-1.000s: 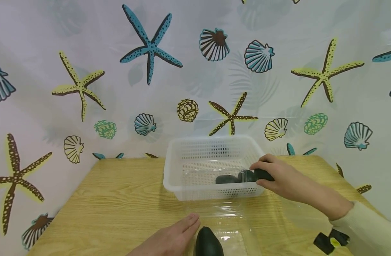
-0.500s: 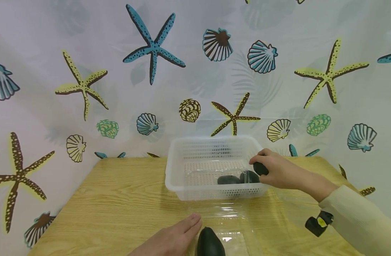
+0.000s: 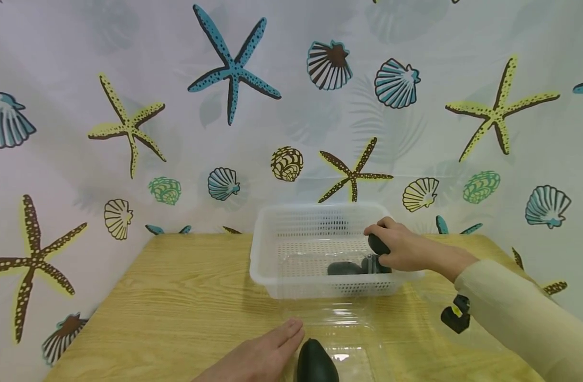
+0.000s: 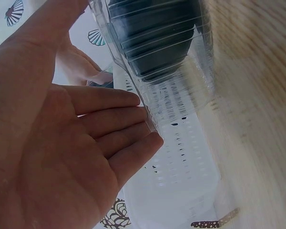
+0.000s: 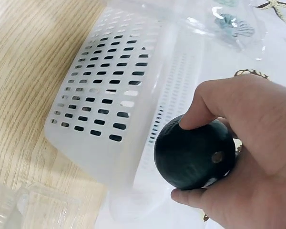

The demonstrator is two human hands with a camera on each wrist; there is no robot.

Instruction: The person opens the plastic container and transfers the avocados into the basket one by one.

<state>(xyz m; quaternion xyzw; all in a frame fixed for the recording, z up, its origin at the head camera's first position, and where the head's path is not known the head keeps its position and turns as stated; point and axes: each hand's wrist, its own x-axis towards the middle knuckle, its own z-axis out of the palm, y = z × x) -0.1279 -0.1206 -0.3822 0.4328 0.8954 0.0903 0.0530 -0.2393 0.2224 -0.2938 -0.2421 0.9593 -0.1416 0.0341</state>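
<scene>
In the head view my right hand (image 3: 406, 248) grips a dark green avocado (image 3: 378, 244) over the right end of a white plastic basket (image 3: 263, 268). The right wrist view shows the thumb and fingers curled round that avocado (image 5: 195, 152), its brown stem spot facing the camera. Two more dark avocados (image 3: 345, 268) show in the basket, seen through a raised clear lid. At the front, my left hand (image 3: 267, 350) has straight fingers at the side of a clear plastic clamshell box (image 3: 355, 366). Inside that box lies another avocado (image 4: 155, 40).
The wooden table (image 3: 186, 297) carries the basket near its back edge, before a curtain (image 3: 291, 95) printed with starfish and shells. Another clear plastic piece (image 5: 52, 205) lies on the table beside the basket. A black wrist device (image 3: 455, 314) is on the right sleeve.
My right hand has lifted the avocado slightly and carried it left, further over the basket. The left hand stays beside the box.
</scene>
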